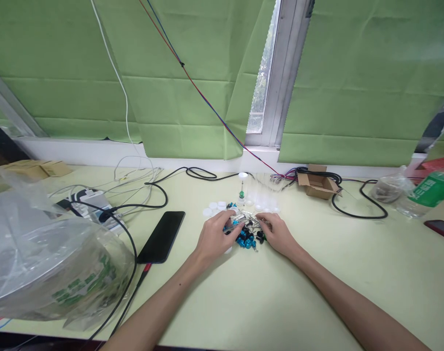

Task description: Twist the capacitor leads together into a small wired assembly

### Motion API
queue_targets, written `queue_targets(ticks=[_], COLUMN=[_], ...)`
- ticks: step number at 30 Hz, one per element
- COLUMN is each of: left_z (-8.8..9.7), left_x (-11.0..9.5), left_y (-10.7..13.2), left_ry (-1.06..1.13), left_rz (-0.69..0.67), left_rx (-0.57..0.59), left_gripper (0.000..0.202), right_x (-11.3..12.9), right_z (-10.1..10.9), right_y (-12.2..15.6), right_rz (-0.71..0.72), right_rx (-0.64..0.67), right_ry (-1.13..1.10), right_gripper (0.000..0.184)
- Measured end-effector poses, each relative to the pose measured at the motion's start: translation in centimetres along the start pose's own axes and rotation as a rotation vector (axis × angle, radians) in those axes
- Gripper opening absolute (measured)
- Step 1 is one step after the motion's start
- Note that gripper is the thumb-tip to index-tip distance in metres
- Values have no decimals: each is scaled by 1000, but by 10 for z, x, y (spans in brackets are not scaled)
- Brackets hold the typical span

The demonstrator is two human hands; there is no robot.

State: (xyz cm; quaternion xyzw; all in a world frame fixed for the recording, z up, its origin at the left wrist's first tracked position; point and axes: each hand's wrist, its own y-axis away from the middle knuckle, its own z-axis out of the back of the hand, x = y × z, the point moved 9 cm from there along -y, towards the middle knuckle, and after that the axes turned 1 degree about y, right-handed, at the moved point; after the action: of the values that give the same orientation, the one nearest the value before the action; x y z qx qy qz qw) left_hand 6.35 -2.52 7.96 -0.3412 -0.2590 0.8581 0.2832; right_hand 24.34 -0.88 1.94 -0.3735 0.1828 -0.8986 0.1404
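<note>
A pile of small blue and black parts (246, 239) with thin metal shafts lies on the table between my hands. My left hand (215, 236) is at the pile's left side, its thumb and fingers closed around what looks like a small clear tube (236, 225). On the pile's right edge, my right hand (277, 233) has its fingers curled in at the metal shafts; what they pinch is hidden. Just behind stands an upright clear tube with a green part (241, 194) inside and a white cap on top. Several white caps (212, 208) lie behind my left hand.
Several clear tubes (263, 199) stand behind the pile. A black phone (162, 237) lies left, near a large plastic bag (57, 268) and black cables (128, 234). An open cardboard box (318, 184) and a green-labelled bottle (428, 192) are at the right on the pale table (335, 253).
</note>
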Motion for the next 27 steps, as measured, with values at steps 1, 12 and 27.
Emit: queue_targets(ticks=[1,12,27], left_z=[0,-3,6], left_x=[0,0,7], left_y=[0,1,3], left_ry=[0,19,61], left_rz=[0,0,77], left_rx=[0,22,-112], left_gripper=[24,24,25], right_x=[0,9,61], right_z=[0,10,12], right_y=[0,-1,-2], right_rz=[-1,5,175], right_rx=[1,-77,-36], right_ry=[2,34,390], right_gripper=[26,20,18])
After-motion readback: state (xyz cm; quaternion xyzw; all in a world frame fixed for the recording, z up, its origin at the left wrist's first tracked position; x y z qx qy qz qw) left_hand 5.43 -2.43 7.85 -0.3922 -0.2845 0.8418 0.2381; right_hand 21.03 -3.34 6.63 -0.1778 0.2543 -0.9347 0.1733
